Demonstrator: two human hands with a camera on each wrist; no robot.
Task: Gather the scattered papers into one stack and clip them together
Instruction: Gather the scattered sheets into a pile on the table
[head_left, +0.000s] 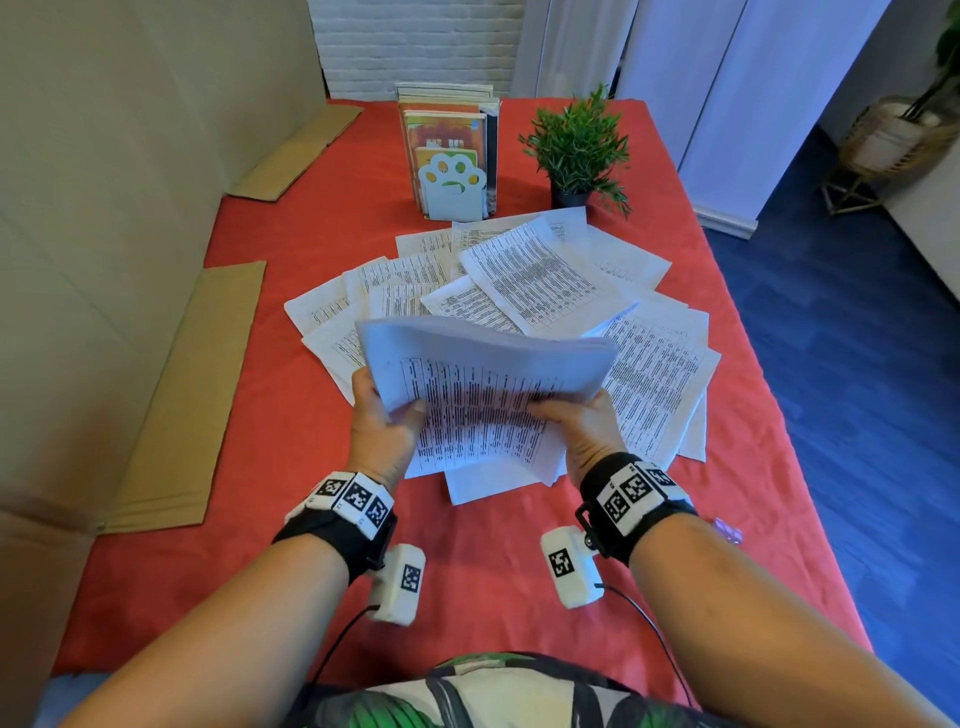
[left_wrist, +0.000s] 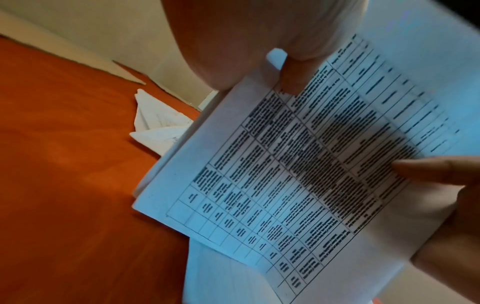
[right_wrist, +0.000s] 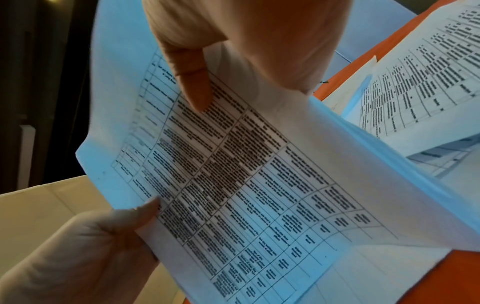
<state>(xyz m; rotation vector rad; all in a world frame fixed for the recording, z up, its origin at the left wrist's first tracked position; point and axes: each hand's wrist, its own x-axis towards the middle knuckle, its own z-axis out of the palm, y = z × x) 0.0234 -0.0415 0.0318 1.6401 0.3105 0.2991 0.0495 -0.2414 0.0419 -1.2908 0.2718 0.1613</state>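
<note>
White table-printed papers (head_left: 540, 280); red tablecloth (head_left: 467, 571).

A sheaf of printed papers (left_wrist: 298, 174) fills the middle and right of the view, its top sheet a ruled table of dark text running from 7 o'clock up toward 1 o'clock. The left hand (left_wrist: 246, 37) at 12 o'clock pinches its upper edge with the thumb (left_wrist: 292, 78) on the print, while the right hand (left_wrist: 451, 205) holds it at 3 o'clock. Loose sheets (left_wrist: 155, 127) lie on the red cloth (left_wrist: 64, 164) toward 10 o'clock.

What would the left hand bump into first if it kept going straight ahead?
Probably the loose white printed sheets spread on the red tablecloth just beyond the left hand, which holds a bundle of papers; depth is uncertain.
</note>
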